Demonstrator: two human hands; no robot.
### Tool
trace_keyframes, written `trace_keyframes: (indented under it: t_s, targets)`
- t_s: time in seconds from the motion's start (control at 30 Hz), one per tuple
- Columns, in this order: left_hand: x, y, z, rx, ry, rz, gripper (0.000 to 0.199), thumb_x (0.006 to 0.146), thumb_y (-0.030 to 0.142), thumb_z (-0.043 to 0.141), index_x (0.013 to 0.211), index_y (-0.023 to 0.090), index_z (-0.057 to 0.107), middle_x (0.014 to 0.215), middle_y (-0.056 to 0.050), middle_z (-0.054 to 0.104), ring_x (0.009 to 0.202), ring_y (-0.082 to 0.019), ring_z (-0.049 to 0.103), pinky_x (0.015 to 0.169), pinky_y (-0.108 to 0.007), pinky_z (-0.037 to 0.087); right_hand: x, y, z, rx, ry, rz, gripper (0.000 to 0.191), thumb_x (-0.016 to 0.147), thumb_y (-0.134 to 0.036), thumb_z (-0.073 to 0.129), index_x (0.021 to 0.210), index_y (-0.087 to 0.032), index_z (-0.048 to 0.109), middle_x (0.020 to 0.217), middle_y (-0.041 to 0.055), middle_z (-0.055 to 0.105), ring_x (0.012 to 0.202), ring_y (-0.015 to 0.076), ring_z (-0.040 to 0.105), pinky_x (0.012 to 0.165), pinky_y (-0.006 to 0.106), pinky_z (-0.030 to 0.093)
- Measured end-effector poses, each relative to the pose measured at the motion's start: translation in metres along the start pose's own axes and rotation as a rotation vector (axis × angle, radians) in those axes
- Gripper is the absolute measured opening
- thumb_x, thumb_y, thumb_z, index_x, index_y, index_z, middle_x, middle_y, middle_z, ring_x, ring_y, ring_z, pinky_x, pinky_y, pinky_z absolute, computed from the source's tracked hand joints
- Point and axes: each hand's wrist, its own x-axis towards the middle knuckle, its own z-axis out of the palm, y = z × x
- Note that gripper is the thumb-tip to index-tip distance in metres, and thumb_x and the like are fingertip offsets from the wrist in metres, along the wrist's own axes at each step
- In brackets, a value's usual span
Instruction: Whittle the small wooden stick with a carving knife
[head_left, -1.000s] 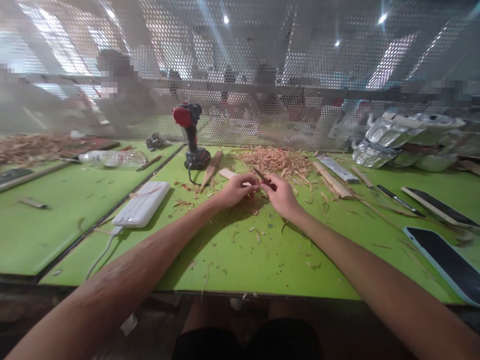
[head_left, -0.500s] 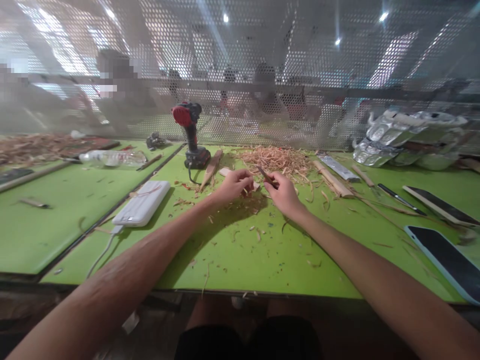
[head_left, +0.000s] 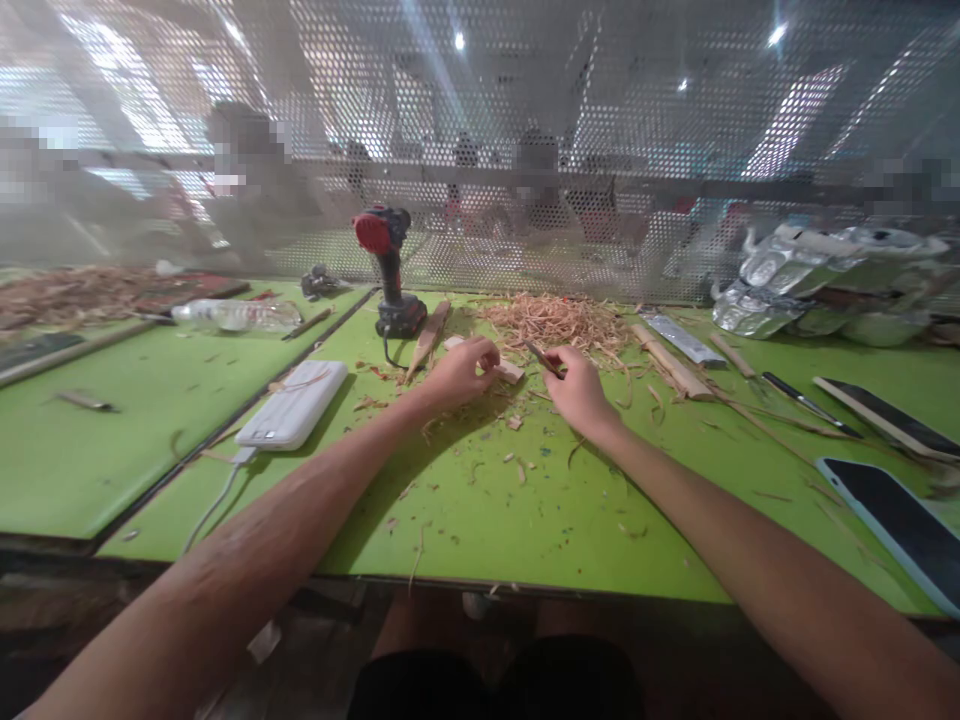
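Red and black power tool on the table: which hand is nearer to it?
Left. The left hand is in front of the power tool, to its right; the right hand is farther right.

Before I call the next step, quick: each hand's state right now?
Left hand: curled over the wood piece; cannot tell whether it holds it.
Right hand: closed, holding a thin tool.

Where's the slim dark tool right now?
Near the middle of the head view, the slim dark tool is in the right hand, just right of the pale wood piece and on the near side of the shavings heap.
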Motion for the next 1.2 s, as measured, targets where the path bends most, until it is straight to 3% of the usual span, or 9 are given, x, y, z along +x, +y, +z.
trace_keyframes:
  t_s: [0.2,0.53,0.7,0.83,0.97,1.2]
  targets:
    - [-0.003,0.008,-0.001,0.015,-0.200,0.056,0.015,0.082,0.012,0.061,0.089,0.019,0.072,0.100,-0.010,0.067,0.091,-0.023,0.062,0.080,-0.033,0.050,0.001,0.004,0.002,-0.006,0.021,-0.018,0.012,0.082,-0.021,0.060,0.092,-0.025,0.067,0.098,0.0113,0.071,0.088,0.0278,0.065,0.083,0.045,0.055]
    - [0.001,0.004,0.006,-0.143,-0.125,0.021,0.021,0.082,0.017,0.067,0.063,0.022,0.060,0.077,-0.005,0.058,0.070,-0.019,0.051,0.070,-0.030,0.047,0.000,0.005,0.003,-0.018,0.007,-0.022,0.010,0.082,-0.020,0.061,0.089,-0.023,0.067,0.097,0.0116,0.070,0.088,0.0284,0.066,0.085,0.047,0.054]
    - [0.002,0.005,0.009,-0.222,-0.008,-0.138,0.017,0.084,0.017,0.067,0.070,0.022,0.059,0.073,-0.004,0.061,0.067,-0.018,0.052,0.062,-0.027,0.047,-0.001,0.001,0.003,0.031,0.032,-0.005,0.009,0.087,-0.030,0.063,0.091,-0.023,0.068,0.099,0.0118,0.071,0.091,0.0290,0.067,0.086,0.048,0.054]
    - [0.003,0.010,0.011,-0.491,-0.032,-0.332,0.008,0.091,0.020,0.066,0.083,0.017,0.064,0.079,-0.005,0.068,0.069,-0.015,0.060,0.058,-0.025,0.051,-0.004,-0.009,-0.001,0.039,0.022,-0.047,0.017,0.094,-0.038,0.059,0.091,-0.025,0.070,0.095,0.0107,0.070,0.089,0.0287,0.065,0.082,0.045,0.054]
    - [0.003,0.018,0.007,-0.805,-0.072,-0.485,0.010,0.089,0.012,0.070,0.098,0.013,0.071,0.090,-0.008,0.075,0.080,-0.016,0.071,0.064,-0.027,0.058,-0.005,-0.018,-0.003,0.025,0.040,-0.085,0.024,0.097,-0.041,0.055,0.090,-0.026,0.071,0.092,0.0105,0.068,0.086,0.0286,0.063,0.081,0.044,0.052]
    - [0.003,0.021,0.001,-1.029,-0.003,-0.604,0.017,0.086,0.006,0.076,0.102,0.011,0.073,0.092,-0.009,0.077,0.080,-0.014,0.075,0.077,-0.027,0.060,-0.005,-0.020,-0.003,0.003,0.001,-0.116,0.032,0.101,-0.041,0.048,0.085,-0.026,0.072,0.088,0.0102,0.066,0.085,0.0282,0.061,0.080,0.044,0.052]
